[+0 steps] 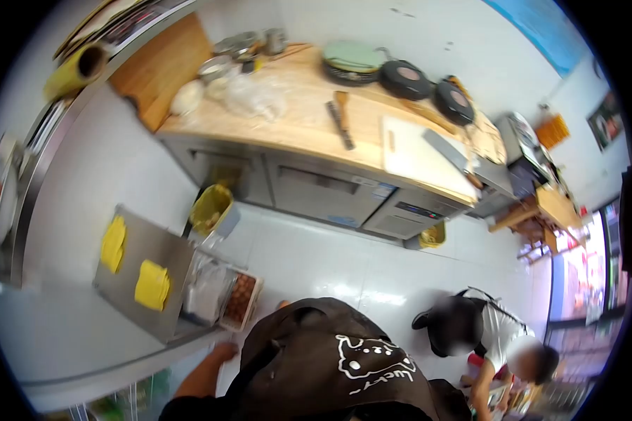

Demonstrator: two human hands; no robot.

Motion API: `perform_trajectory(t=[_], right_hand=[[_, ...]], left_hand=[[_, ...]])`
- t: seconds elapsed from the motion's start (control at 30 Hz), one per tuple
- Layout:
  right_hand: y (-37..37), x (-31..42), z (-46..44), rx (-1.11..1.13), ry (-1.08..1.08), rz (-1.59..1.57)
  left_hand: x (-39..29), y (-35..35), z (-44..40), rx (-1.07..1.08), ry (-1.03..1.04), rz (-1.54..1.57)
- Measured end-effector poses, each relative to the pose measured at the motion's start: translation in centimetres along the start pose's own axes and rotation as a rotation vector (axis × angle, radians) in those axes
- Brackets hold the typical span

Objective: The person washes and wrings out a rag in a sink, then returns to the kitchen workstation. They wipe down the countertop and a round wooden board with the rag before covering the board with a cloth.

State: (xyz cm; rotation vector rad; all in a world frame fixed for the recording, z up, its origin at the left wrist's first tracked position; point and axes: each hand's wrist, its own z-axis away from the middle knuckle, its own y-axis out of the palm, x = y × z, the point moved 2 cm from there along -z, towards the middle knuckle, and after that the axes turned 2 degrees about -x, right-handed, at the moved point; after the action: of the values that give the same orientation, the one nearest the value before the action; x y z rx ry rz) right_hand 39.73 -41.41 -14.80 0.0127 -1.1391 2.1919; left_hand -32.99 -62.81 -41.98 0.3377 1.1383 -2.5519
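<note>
left hand [223, 351] near the egg crate [258, 299]

Cutting board [414, 158] on worktop [298, 105], knife [446, 149] on board, pans [405, 79] behind, bin [214, 210] before worktop

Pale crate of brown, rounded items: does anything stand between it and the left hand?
Nothing visible blocks the gap from the left hand to the pale crate; the clear plastic bag sits beside it, outside that gap.

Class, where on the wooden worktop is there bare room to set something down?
Between the plastic bag and the dark utensil, and on the cutting board left of the cleaver. Crowded: the back edge with the pans, and around the metal bowls.
</note>
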Motion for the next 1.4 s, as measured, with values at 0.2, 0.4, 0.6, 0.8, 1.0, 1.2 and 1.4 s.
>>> perform_trajectory(t=[0.2,0.4,0.6,0.8,1.0,1.2,1.4], right_hand=[[-1.2,-0.1,0.0,-0.060,0.006,0.000],[0.0,-0.2,0.7,-0.112,-0.026,0.025],[9.2,-2.6,6.0,-0.056,-0.225,0.201],[19.4,-2.9,11.5,-0.218,-0.644,0.569],[23.9,-1.6,7.8,-0.120,-0.418,1.243],[26.8,-3.6,6.1,-0.196,-0.296,0.501],[20.7,-0.1,13.2,-0.310,-0.305,0.043]], left_hand=[[1.8,7.6,-3.7,0.338,0.084,-0.099],[-7.0,-6.8,-3.1,0.195,-0.296,0.487],[-4.2,-5.3,-7.0,0.020,0.023,0.378],[-6.5,-8.8,-10.2,0.142,0.000,0.221],[-8.5,-12.0,-13.2,0.202,0.018,0.145],[-9.4,-13.9,-14.4,0.212,0.039,0.104],[-9.2,-15.0,-15.2,0.217,0.076,0.054]])
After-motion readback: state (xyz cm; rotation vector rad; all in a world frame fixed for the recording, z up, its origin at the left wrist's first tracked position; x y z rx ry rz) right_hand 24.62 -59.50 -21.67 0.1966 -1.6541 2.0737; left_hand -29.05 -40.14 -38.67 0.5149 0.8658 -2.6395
